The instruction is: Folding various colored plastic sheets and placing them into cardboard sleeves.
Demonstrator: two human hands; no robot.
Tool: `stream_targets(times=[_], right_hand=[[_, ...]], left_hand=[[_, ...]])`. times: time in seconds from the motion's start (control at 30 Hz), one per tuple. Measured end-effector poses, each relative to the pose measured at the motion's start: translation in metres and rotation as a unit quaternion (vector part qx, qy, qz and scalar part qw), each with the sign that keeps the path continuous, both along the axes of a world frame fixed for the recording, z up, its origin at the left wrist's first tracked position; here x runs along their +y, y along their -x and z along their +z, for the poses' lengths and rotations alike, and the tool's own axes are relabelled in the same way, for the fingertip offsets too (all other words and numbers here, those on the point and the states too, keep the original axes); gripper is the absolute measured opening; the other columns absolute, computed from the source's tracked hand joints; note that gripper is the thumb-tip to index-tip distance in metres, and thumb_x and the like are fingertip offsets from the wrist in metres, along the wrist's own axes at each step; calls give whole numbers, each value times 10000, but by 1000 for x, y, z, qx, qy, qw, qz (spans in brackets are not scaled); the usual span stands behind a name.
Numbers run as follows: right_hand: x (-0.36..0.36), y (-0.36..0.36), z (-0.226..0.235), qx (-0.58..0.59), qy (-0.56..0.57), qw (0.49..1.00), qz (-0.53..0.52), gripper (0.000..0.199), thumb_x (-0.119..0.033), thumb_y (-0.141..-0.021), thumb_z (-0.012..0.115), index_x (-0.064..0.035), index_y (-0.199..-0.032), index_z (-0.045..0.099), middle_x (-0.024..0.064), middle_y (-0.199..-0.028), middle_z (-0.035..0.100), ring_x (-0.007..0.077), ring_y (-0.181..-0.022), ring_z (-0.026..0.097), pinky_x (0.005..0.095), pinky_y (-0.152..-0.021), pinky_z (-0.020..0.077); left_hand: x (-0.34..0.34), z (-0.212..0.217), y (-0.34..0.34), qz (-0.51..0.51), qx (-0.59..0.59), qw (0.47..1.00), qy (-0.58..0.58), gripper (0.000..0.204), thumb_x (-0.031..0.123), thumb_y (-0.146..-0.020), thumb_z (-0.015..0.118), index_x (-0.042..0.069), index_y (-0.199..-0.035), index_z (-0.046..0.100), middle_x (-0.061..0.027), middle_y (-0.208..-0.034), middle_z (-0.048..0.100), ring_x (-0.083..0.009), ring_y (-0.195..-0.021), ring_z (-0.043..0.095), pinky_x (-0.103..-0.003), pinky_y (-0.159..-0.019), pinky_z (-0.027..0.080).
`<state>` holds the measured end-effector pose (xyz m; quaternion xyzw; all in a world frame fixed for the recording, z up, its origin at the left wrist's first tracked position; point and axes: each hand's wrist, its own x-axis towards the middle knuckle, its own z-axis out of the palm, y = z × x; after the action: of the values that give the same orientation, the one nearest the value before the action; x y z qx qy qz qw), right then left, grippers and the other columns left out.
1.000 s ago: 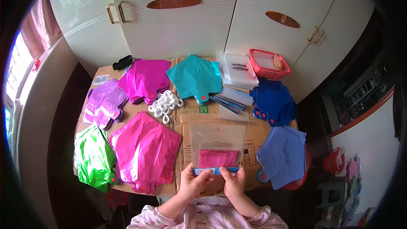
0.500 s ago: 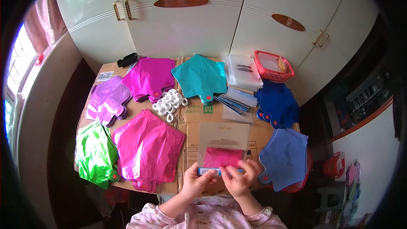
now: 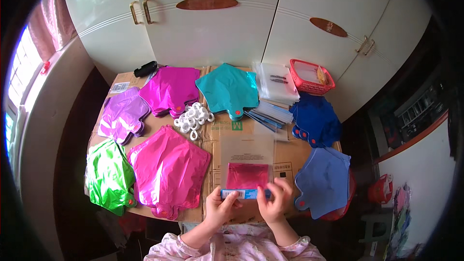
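My left hand [image 3: 221,206] grips the lower left corner of a clear plastic bag [image 3: 247,144], its thumb over a blue-and-white card strip [image 3: 251,194]. Folded pink foil [image 3: 247,176] shows inside the bag, and small print covers the part above it. At the strip's right end, my right hand [image 3: 274,200] has its thumb on the card and its other fingers curled at the bag's edge. Left of the bag lies a stack of flat pink foil balloons [image 3: 169,171]. To the right rests a light blue stack [image 3: 324,181].
Green [image 3: 110,176], purple [image 3: 123,115], magenta [image 3: 170,89], teal [image 3: 228,89] and dark blue foil stacks [image 3: 316,118] ring the cardboard [image 3: 220,164]. White plastic rings [image 3: 194,117], blue-edged cards [image 3: 270,112], clear bags [image 3: 276,84] and a red basket [image 3: 311,87] lie toward the cabinet [image 3: 208,29].
The bag has shifted slightly left and flattened, and more of the blue-and-white strip shows. My right fingers have drawn a little left and curled in.
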<state>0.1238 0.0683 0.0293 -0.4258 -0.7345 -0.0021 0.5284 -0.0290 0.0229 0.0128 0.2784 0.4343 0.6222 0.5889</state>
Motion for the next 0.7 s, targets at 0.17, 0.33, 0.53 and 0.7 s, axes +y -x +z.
stream_targets(times=[0.17, 0.33, 0.53, 0.7], right_hand=[[-3, 8, -15, 350, 236, 902, 94, 347, -57, -824, 699, 7, -1120, 530, 103, -1050, 588, 136, -856, 562, 242, -690, 469], [-11, 3, -21, 420, 331, 835, 130, 227, -97, -898, 635, 1, -1088, 560, 12, -906, 603, 51, -782, 536, 189, -686, 435], [-17, 4, -26, 439, 357, 807, 170, 221, -78, -885, 640, -11, -1076, 552, 1, -882, 602, 51, -783, 530, 195, -714, 422], [-17, 2, -20, 444, 396, 763, 253, 291, -29, -871, 640, -10, -1127, 504, 51, -914, 629, 99, -807, 603, 249, -758, 504]], left_hand=[[1, -1, 0, 21, 14, 1000, -14, 86, 84, -918, 589, 30, -976, 554, -39, -812, 644, -100, -645, 623, -240, -582, 519], [2, -9, -4, 70, 46, 996, -45, 94, 80, -914, 599, 21, -973, 554, -25, -830, 639, -68, -706, 608, -243, -622, 530], [3, -7, 0, 79, 26, 996, -21, 66, 71, -914, 596, 24, -917, 550, -34, -832, 642, -77, -714, 609, -239, -617, 531], [4, -10, 3, 97, -13, 995, -5, 82, 70, -901, 614, 26, -890, 546, -50, -810, 645, -92, -689, 615, -229, -597, 529]])
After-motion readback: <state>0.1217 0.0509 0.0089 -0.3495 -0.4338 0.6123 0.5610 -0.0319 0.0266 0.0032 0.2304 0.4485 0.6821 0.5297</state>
